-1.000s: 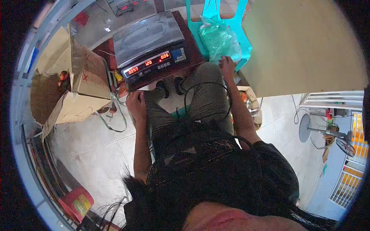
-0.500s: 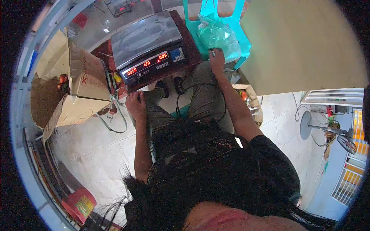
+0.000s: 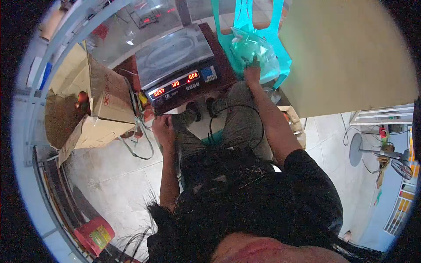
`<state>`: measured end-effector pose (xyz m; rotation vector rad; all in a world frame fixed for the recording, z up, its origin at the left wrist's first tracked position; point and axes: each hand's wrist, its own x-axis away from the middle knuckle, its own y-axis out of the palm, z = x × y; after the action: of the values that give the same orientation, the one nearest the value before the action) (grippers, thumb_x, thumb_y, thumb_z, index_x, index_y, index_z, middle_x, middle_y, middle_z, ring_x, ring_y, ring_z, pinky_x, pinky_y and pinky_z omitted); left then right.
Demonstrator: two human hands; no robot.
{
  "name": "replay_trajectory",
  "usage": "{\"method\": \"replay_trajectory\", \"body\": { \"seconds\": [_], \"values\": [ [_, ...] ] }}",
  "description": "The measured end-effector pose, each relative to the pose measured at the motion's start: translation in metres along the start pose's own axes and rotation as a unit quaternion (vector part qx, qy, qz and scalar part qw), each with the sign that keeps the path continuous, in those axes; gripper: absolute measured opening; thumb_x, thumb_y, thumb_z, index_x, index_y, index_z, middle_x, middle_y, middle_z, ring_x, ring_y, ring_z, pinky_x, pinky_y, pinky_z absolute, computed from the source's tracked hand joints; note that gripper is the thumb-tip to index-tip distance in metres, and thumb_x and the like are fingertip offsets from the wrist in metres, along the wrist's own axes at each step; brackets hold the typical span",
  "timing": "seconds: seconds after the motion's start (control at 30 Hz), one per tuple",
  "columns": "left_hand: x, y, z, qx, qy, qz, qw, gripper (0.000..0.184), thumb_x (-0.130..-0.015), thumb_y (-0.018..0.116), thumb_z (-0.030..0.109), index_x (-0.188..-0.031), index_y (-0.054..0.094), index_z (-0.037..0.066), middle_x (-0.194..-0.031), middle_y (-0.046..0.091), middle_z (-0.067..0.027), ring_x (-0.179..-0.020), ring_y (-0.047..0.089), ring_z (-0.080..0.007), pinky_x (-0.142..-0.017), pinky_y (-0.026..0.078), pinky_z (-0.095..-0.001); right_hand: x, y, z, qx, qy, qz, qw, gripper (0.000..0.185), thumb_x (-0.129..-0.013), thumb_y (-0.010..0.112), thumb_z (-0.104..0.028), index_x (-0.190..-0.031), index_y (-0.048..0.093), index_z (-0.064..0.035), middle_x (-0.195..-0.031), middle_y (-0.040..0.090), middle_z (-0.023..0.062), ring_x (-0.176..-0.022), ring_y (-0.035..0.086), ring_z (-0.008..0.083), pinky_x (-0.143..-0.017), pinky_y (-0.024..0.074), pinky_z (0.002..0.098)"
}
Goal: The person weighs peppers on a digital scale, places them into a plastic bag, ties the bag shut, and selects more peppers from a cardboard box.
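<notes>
My right hand (image 3: 252, 72) reaches onto the clear plastic bag (image 3: 268, 57) lying on the turquoise plastic chair (image 3: 285, 46). Its fingers stretch forward against the plastic; the fingertips are partly lost in glare and dim light. Beside my left knee, my left hand (image 3: 163, 128) is closed, its fingers curled under, and whatever may be in it is hidden. In front of me stands a digital weighing scale (image 3: 175, 50) with a bare metal pan. Its red display (image 3: 174, 83) reads about 0.057, 1.20 and 0.06.
An open cardboard box (image 3: 109, 94) with reddish items inside stands at the left, green strapping (image 3: 142, 151) hanging by it. Another box (image 3: 298, 127) sits right of my leg. A tan board (image 3: 346, 52) blocks the right side. Farther off are a fan (image 3: 356, 149) and a red bin (image 3: 94, 234).
My right hand has moved from the bag's near edge farther onto it, its fingers straightening. My left hand stays by the knee. The whole view has shifted slightly.
</notes>
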<state>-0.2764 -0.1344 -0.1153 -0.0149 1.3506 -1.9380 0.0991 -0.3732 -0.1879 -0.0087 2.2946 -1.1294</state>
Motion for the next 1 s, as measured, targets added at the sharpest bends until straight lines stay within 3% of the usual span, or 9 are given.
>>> {"method": "replay_trajectory", "body": {
  "seconds": [0.17, 0.27, 0.37, 0.47, 0.57, 0.67, 0.77, 0.87, 1.0],
  "values": [
    [-0.002, -0.002, 0.005, 0.021, -0.017, -0.005, 1.0, 0.013, -0.083, 0.061, 0.019, -0.085, 0.065, 0.007, -0.081, 0.058, -0.0133, -0.083, 0.055, -0.0343, -0.073, 0.041, -0.0452, -0.006, 0.025, 0.015, 0.067, 0.016, -0.044, 0.997, 0.046, -0.075, 0.053, -0.009, -0.12, 0.057, 0.0, -0.125, 0.052, 0.0232, -0.096, 0.056, 0.0381, -0.077, 0.0471, 0.048],
    [-0.004, -0.005, 0.01, 0.008, -0.022, -0.017, 1.0, 0.012, -0.081, 0.062, 0.017, -0.085, 0.065, 0.006, -0.081, 0.059, -0.0138, -0.081, 0.055, -0.0347, -0.073, 0.042, -0.0452, 0.001, 0.01, 0.007, 0.09, -0.104, 0.094, 0.986, 0.043, -0.075, 0.054, -0.011, -0.115, 0.057, 0.0049, -0.117, 0.054, 0.0242, -0.097, 0.055, 0.0377, -0.079, 0.0465, 0.047],
    [-0.005, -0.004, 0.008, -0.016, -0.003, -0.014, 1.0, 0.011, -0.081, 0.062, 0.017, -0.084, 0.065, 0.006, -0.081, 0.059, -0.0138, -0.081, 0.055, -0.0348, -0.073, 0.042, -0.0456, 0.003, -0.01, 0.007, 0.098, 0.08, -0.208, 0.97, 0.045, -0.075, 0.055, -0.012, -0.117, 0.053, 0.005, -0.113, 0.055, 0.024, -0.106, 0.052, 0.0384, -0.089, 0.0438, 0.0462],
    [-0.002, -0.002, 0.01, -0.02, -0.014, -0.007, 1.0, 0.011, -0.082, 0.062, 0.017, -0.084, 0.065, 0.007, -0.082, 0.059, -0.0136, -0.082, 0.055, -0.0349, -0.074, 0.042, -0.0456, 0.03, -0.023, 0.004, -0.025, 0.082, 0.041, 0.995, 0.041, -0.075, 0.056, -0.011, -0.113, 0.056, 0.0034, -0.113, 0.055, 0.0238, -0.108, 0.051, 0.0395, -0.094, 0.0419, 0.0451],
    [-0.002, -0.004, 0.011, -0.004, -0.014, -0.01, 1.0, 0.012, -0.082, 0.061, 0.018, -0.084, 0.065, 0.007, -0.084, 0.059, -0.0138, -0.085, 0.055, -0.035, -0.075, 0.042, -0.0463, 0.027, -0.043, -0.008, -0.098, 0.085, 0.044, 0.991, 0.039, -0.075, 0.054, -0.01, -0.113, 0.059, 0.0015, -0.115, 0.055, 0.0247, -0.109, 0.05, 0.0395, -0.094, 0.0413, 0.0463],
    [0.0, 0.005, -0.005, 0.014, 0.002, -0.015, 1.0, 0.013, -0.082, 0.061, 0.019, -0.085, 0.065, 0.007, -0.086, 0.059, -0.0141, -0.087, 0.055, -0.035, -0.076, 0.041, -0.0464, 0.019, -0.035, -0.007, 0.01, -0.019, 0.062, 0.998, 0.037, -0.081, 0.05, -0.008, -0.116, 0.057, 0.0009, -0.119, 0.053, 0.028, -0.108, 0.052, 0.0388, -0.092, 0.0427, 0.0451],
    [0.001, 0.002, -0.001, 0.018, 0.0, 0.004, 1.0, 0.015, -0.083, 0.061, 0.02, -0.086, 0.065, 0.006, -0.086, 0.059, -0.0144, -0.087, 0.055, -0.0351, -0.076, 0.041, -0.0463, 0.0, -0.019, -0.003, 0.05, -0.04, -0.097, 0.993, 0.038, -0.08, 0.051, -0.007, -0.117, 0.058, 0.0003, -0.117, 0.054, 0.0278, -0.107, 0.053, 0.0404, -0.093, 0.042, 0.0458],
    [0.0, -0.004, 0.004, 0.013, -0.008, -0.02, 1.0, 0.014, -0.083, 0.06, 0.02, -0.085, 0.065, 0.006, -0.085, 0.059, -0.0141, -0.087, 0.055, -0.0349, -0.076, 0.04, -0.0455, -0.004, 0.006, 0.002, 0.065, -0.107, -0.008, 0.992, 0.057, -0.078, 0.049, -0.006, -0.135, 0.044, -0.0069, -0.104, 0.062, 0.0213, -0.094, 0.06, 0.0379, -0.08, 0.0479, 0.048],
    [0.0, -0.005, 0.013, -0.034, 0.0, -0.014, 0.999, 0.014, -0.083, 0.059, 0.019, -0.085, 0.063, 0.006, -0.084, 0.058, -0.0138, -0.087, 0.054, -0.0343, -0.077, 0.04, -0.045, 0.0, 0.013, 0.006, -0.015, -0.021, -0.12, 0.992, 0.053, -0.08, 0.049, -0.009, -0.133, 0.043, -0.0111, -0.102, 0.062, 0.0216, -0.092, 0.061, 0.0374, -0.077, 0.0482, 0.0481]
  ]
}}
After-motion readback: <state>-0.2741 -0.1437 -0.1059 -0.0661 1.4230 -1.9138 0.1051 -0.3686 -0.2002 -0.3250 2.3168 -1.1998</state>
